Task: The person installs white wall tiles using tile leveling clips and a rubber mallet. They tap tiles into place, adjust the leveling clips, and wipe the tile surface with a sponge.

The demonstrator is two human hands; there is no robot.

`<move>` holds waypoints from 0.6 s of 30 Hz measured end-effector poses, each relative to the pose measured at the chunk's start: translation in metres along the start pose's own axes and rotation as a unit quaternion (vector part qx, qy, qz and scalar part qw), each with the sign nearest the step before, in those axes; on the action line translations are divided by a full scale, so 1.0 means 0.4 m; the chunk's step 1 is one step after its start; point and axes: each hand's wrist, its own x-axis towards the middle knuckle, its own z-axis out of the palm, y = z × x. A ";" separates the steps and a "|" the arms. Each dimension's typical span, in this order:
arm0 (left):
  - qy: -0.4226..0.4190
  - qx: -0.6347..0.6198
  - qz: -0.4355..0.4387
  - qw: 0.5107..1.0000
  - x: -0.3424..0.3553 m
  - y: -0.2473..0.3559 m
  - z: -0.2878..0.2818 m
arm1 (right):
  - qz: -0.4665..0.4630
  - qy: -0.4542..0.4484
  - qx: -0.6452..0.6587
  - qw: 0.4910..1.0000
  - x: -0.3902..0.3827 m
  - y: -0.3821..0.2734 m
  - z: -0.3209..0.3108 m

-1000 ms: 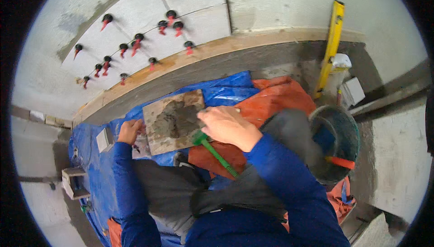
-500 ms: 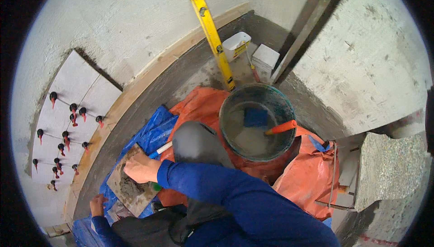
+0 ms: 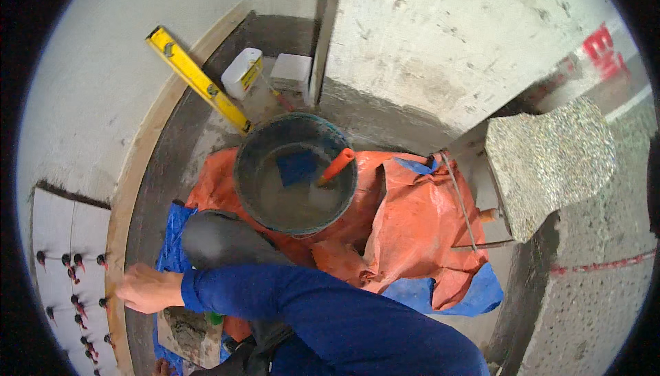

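Observation:
My right hand (image 3: 148, 290) is closed, its fingers curled, beside the wooden strip at the foot of the wall. What it grips, if anything, is hidden. Below it lies a light tile (image 3: 206, 348) with grey mortar (image 3: 184, 329) spread on its face. Only a few fingers of my left hand (image 3: 163, 368) show at the lower edge, close to the tile's corner; their grip cannot be made out. White wall tiles (image 3: 51, 221) to the left carry several black-and-red levelling spacers (image 3: 75, 300).
A dark bucket (image 3: 240, 200) holds murky water, a blue square piece (image 3: 295, 167) and an orange-handled tool (image 3: 337, 166). Behind are a yellow spirit level (image 3: 196, 77), a white container (image 3: 240, 73) and stacked white tiles (image 3: 292, 68). Orange sheeting (image 3: 419, 204) and a seat with a speckled cover (image 3: 550, 163) stand right.
My view has swung right. My right hand has left the mortar on the tile and moved toward the wooden strip. My left hand has mostly slipped out of view at the lower edge.

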 end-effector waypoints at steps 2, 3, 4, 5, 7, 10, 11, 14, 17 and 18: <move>-0.006 0.002 -0.038 0.999 -0.005 0.004 -0.002 | 0.051 0.179 0.036 0.982 0.025 0.018 -0.116; -0.006 -0.009 -0.035 0.999 -0.007 0.002 -0.002 | 0.083 0.290 0.055 0.952 0.012 0.048 -0.188; -0.007 -0.021 -0.033 0.999 -0.010 -0.002 -0.002 | 0.155 0.296 -0.001 0.943 -0.031 0.098 -0.275; -0.009 -0.032 -0.029 0.999 -0.006 -0.002 -0.001 | 0.116 0.346 -0.053 0.929 -0.096 0.152 -0.367; -0.002 -0.016 0.021 1.000 0.005 -0.003 0.001 | 0.383 0.210 -0.261 0.861 -0.233 0.250 -0.509; 0.006 0.008 0.076 0.997 0.044 0.015 0.009 | 0.500 -0.082 -0.403 0.762 -0.473 0.333 -0.573; 0.002 0.021 0.092 0.995 0.055 0.023 0.015 | 0.499 -0.122 -0.426 0.744 -0.537 0.351 -0.564; -0.014 0.015 0.186 0.982 0.066 0.041 0.021 | 0.538 -0.202 -0.351 0.739 -0.650 0.387 -0.541; 0.009 0.023 0.117 0.993 0.020 0.025 0.038 | 0.514 -0.177 -0.374 0.752 -0.654 0.425 -0.528; 0.019 -0.006 0.080 0.997 0.000 0.019 0.047 | 0.502 -0.203 -0.374 0.753 -0.660 0.425 -0.527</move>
